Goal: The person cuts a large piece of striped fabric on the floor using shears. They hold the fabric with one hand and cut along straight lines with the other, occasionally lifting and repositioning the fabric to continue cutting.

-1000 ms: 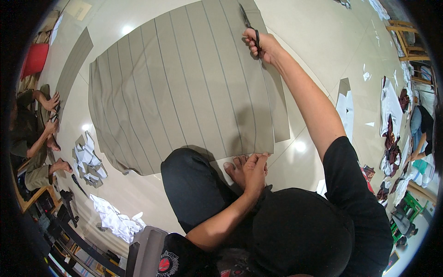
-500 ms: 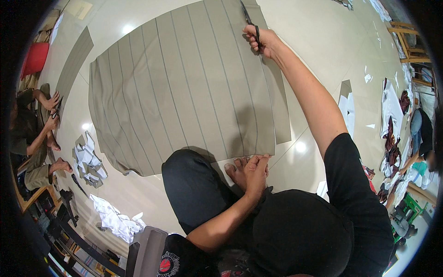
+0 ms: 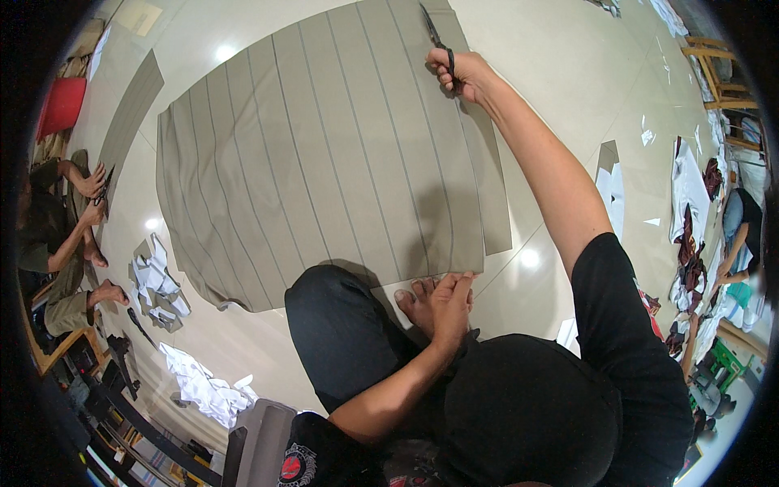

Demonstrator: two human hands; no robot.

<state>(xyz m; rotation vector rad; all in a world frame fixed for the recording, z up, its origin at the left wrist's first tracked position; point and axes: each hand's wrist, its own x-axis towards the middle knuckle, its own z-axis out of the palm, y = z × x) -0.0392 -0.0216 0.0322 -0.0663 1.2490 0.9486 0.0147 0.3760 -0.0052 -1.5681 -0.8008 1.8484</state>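
A large piece of khaki fabric (image 3: pixel 324 146) with dark stripes is spread over the glossy floor. At its far right my right hand (image 3: pixel 456 73) grips black-handled scissors (image 3: pixel 433 34), their blades pointing away along the right side of the cloth. A strip (image 3: pixel 497 203) along that side is cut apart from the main piece at the near end. Down at the near right corner, my left hand (image 3: pixel 453 299) pinches the fabric edge between thumb and fingers. My bare foot (image 3: pixel 415 296) rests beside it, partly under the hand.
On the left another person's hands (image 3: pixel 93 195) hold scissors at a striped strip (image 3: pixel 134 97). Fabric scraps (image 3: pixel 158 280) and white cloth (image 3: pixel 203 385) lie near them. To the right are an offcut (image 3: pixel 610 187), white garments (image 3: pixel 686 195), a wooden stool (image 3: pixel 714 73) and more people (image 3: pixel 738 235).
My right hand and the scissors have barely shifted; my left hand stays at the corner. A person at the far right has moved their arms.
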